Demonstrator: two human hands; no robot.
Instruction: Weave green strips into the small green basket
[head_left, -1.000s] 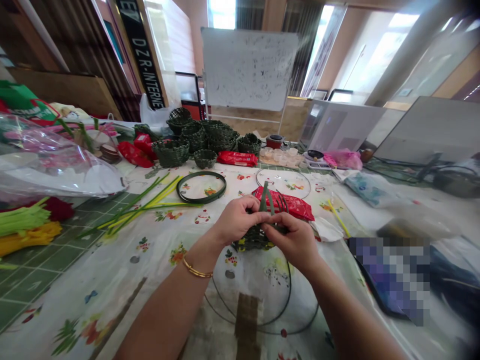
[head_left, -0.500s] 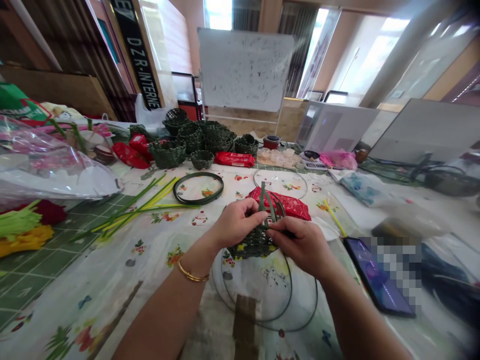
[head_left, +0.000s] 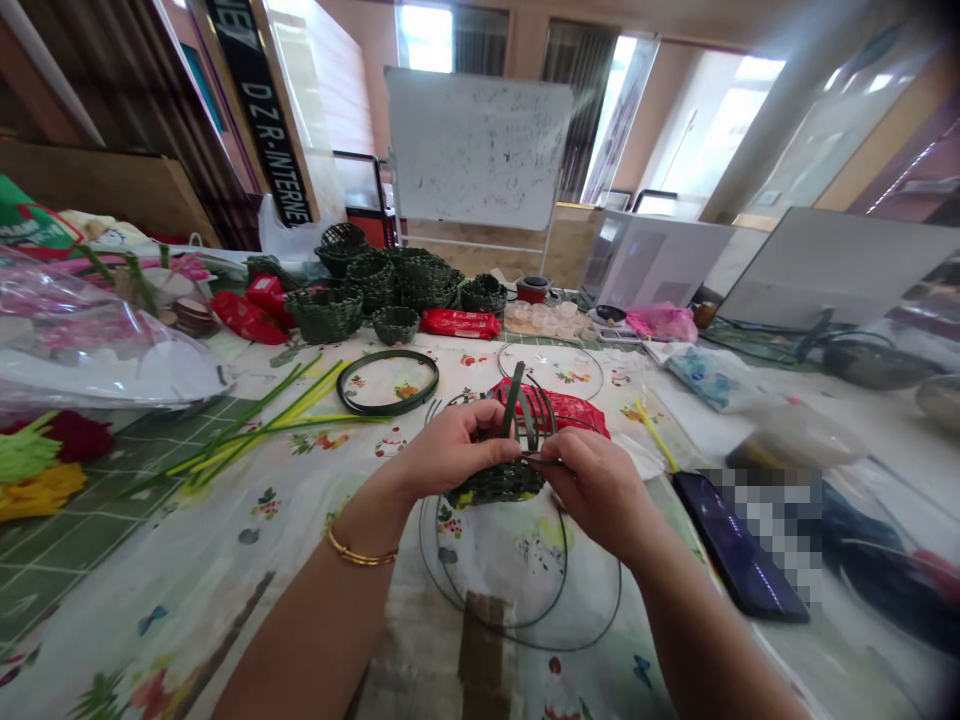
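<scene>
A small dark green woven basket (head_left: 499, 484) with yellow bits near its base sits between my hands, partly covered by them. Upright flat green strips (head_left: 512, 398) rise from its rim. My left hand (head_left: 465, 445) is closed around the basket's near left rim, its thumb pressed along the top edge. With fingertips pinched, my right hand (head_left: 589, 480) holds a thin dark weaving strand (head_left: 541, 460) at the right of the rim. Loops of the thin strand (head_left: 568, 560) trail below onto the tablecloth.
Finished woven baskets (head_left: 326, 312) cluster at the back. A coiled green strip (head_left: 388, 410) and green and yellow stems (head_left: 262, 430) lie left. Behind the basket is a red packet (head_left: 574, 412). A phone (head_left: 739, 545) lies right, below a yellow stem (head_left: 656, 435).
The view has shifted slightly, moving the scene left. My right fingers have come closer to my left thumb at the rim, and the strand now shows between them.
</scene>
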